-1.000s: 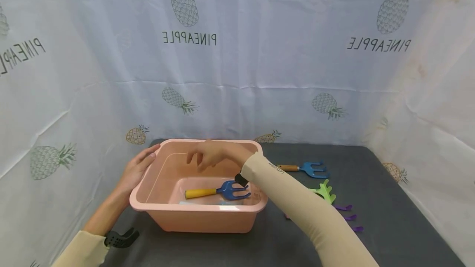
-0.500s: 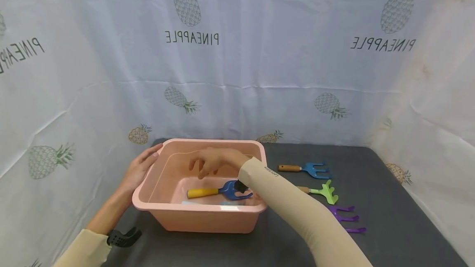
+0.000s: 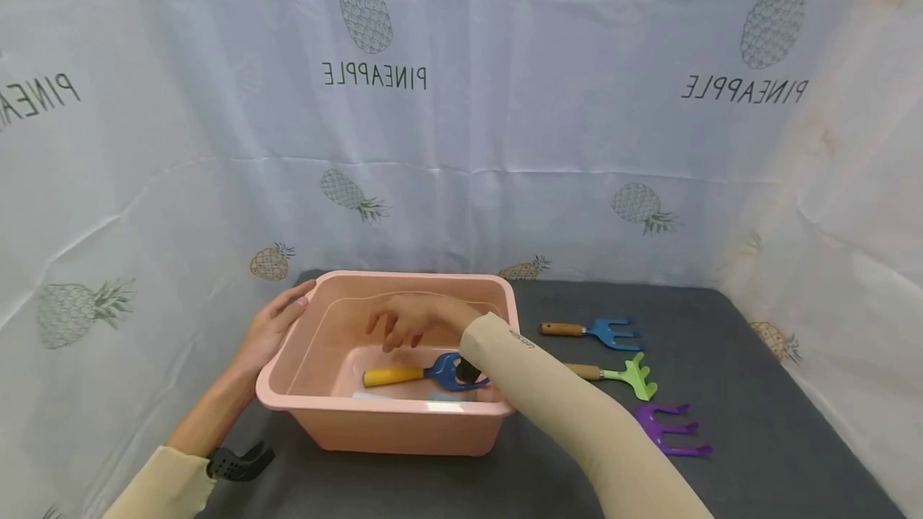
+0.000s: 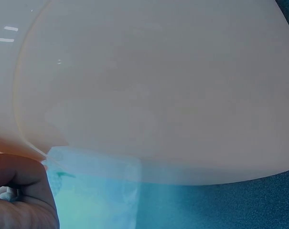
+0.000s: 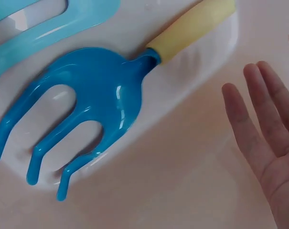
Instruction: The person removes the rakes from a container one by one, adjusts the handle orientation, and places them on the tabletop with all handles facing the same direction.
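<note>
A peach plastic basin (image 3: 375, 404) stands on the dark table, its left rim gripped by my left hand (image 3: 268, 336). My right hand (image 3: 409, 319) hangs inside the basin near the back wall, holding nothing. Its fingers (image 5: 266, 112) are spread and loosely extended in the right wrist view. Below and in front of it, a blue hand fork with a yellow handle (image 3: 389, 376) lies on the basin floor, tines to the right. Beside the fork is a light blue piece with a slot (image 5: 87, 24), mostly hidden by the front wall in the head view.
Right of the basin lie a blue hand fork with a wooden handle (image 3: 609, 332), a light green one (image 3: 636, 376) and a purple one (image 3: 652, 427), whose handle my right sleeve (image 3: 577, 399) covers. A pineapple-printed curtain (image 3: 469, 118) closes off the back and sides.
My right hand has sunk slightly in the basin, and its forearm has shifted left, uncovering more of the green and purple forks. My left hand keeps its hold on the rim.
</note>
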A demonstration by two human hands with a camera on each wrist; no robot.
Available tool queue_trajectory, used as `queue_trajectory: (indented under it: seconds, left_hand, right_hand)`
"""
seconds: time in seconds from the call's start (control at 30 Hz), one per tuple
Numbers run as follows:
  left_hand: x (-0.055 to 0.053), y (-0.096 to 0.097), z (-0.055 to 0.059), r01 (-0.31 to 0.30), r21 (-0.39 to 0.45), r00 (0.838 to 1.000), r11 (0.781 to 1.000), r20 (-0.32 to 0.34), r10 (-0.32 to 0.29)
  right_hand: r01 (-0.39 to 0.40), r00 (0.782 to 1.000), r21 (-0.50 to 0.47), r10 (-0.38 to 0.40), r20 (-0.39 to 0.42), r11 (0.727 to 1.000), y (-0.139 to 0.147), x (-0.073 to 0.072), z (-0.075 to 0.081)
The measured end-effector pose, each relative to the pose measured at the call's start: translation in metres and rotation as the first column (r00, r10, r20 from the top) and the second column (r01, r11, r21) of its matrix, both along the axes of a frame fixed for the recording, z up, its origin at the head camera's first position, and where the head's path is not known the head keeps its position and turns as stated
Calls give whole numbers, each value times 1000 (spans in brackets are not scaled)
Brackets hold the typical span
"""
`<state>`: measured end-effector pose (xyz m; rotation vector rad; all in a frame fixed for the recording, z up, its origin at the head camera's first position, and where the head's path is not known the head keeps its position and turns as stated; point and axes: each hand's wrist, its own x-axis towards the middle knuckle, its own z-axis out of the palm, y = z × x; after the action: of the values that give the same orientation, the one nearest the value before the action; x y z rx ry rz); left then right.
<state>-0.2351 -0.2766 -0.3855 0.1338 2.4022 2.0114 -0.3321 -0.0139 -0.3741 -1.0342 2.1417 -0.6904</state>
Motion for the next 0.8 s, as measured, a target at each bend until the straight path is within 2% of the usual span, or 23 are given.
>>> queue_trajectory:
  seconds: [0.1,0.33,0.53,0.8]
  left_hand:
    - [1,0,0,-9,-1,1000,1000,-5,9]
    - [2,1,0,-10,6,1000,1000,-1,10]
    - [1,1,0,-6,20,1000,1000,3,6]
    - [0,3,0,-11,16,1000,1000,13,10]
  right_hand:
    - [16,999,-21,-15,40,1000,1,0,-2]
    - [27,999,59,-29,23,998,1,2,-7]
    - [63,994,54,-68,84,997,0,6,-13]
    - [52,997,70,-56,50,996,-3,5,-27]
